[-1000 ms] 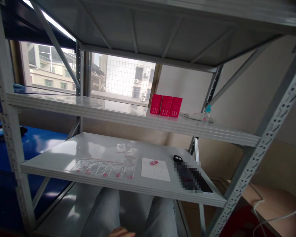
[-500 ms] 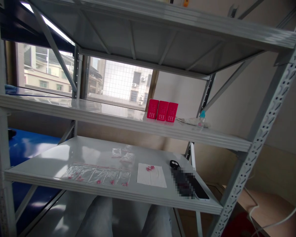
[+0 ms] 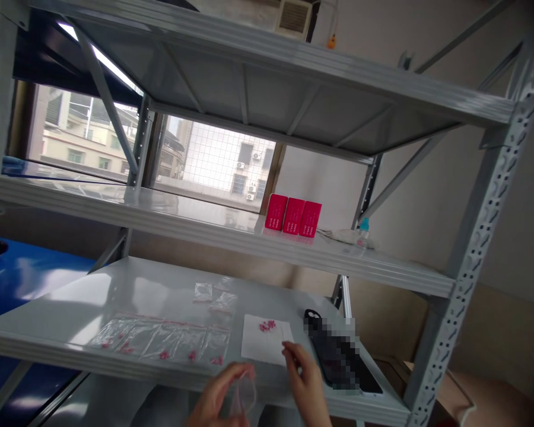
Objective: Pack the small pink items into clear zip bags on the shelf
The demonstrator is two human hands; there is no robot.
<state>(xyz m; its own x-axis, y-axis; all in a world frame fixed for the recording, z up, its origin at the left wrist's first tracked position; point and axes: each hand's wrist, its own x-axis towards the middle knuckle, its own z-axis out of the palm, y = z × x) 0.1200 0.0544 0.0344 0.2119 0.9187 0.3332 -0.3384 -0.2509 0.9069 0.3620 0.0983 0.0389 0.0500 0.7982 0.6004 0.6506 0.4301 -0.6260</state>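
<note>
My left hand (image 3: pixel 213 398) is low at the front edge of the grey shelf (image 3: pixel 129 290), pinching a small clear plastic bag (image 3: pixel 244 392). My right hand (image 3: pixel 306 382) is beside it, fingers apart, its fingertips at the near right corner of a white paper sheet (image 3: pixel 266 347). A small heap of pink pieces (image 3: pixel 267 325) lies on that sheet. A row of clear bags with pink pieces inside (image 3: pixel 162 341) lies left of the sheet. Two more small clear bags (image 3: pixel 213 296) lie behind the row.
A dark phone (image 3: pixel 340 359) lies right of the sheet, with a small black object (image 3: pixel 310 314) behind it. Three red boxes (image 3: pixel 292 214) and a clear packet (image 3: pixel 349 236) stand on the upper shelf. A perforated steel upright (image 3: pixel 465 279) rises at right. A blue surface (image 3: pixel 22 276) lies left.
Both hands have come up into view at the shelf's front edge, the left holding a clear bag. The camera has moved closer and tilted up slightly.
</note>
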